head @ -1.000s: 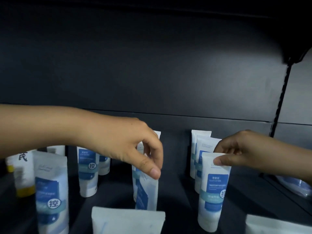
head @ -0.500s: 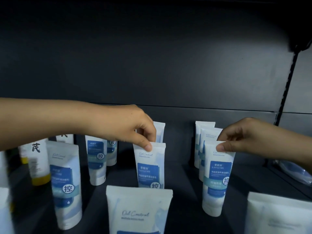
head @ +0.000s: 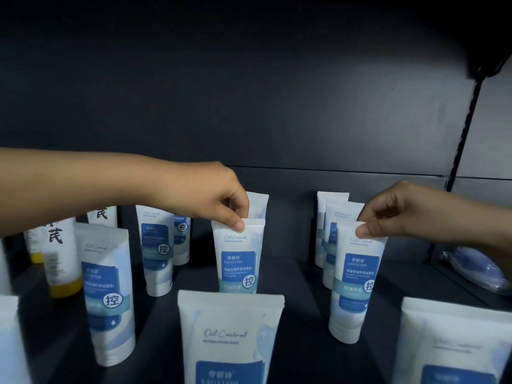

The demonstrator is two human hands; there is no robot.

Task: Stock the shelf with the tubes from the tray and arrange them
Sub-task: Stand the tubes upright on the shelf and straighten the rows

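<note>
Several white and blue tubes stand cap-down in rows on a dark shelf (head: 291, 309). My left hand (head: 219, 200) pinches the top edge of a middle-row tube (head: 239, 261), which stands upright facing me. Another tube (head: 257, 205) stands just behind it. My right hand (head: 388, 214) pinches the top edge of a right-row tube (head: 354, 286), which leans slightly; two more tubes (head: 332, 217) stand behind it. A big tube (head: 230, 336) fills the near centre, hiding the base of the middle-row tube.
At the left stand more blue tubes (head: 108, 297) and white tubes with yellow caps (head: 59, 253). A further tube (head: 454, 342) sits at the near right. A clear bag (head: 476, 270) lies right of the shelf divider. The dark back panel (head: 249, 106) rises behind.
My left hand turned the middle-row tube from edge-on to label-forward and set it upright. The right hand kept hold of its tube. The view shifted down, bringing near tubes further into frame.
</note>
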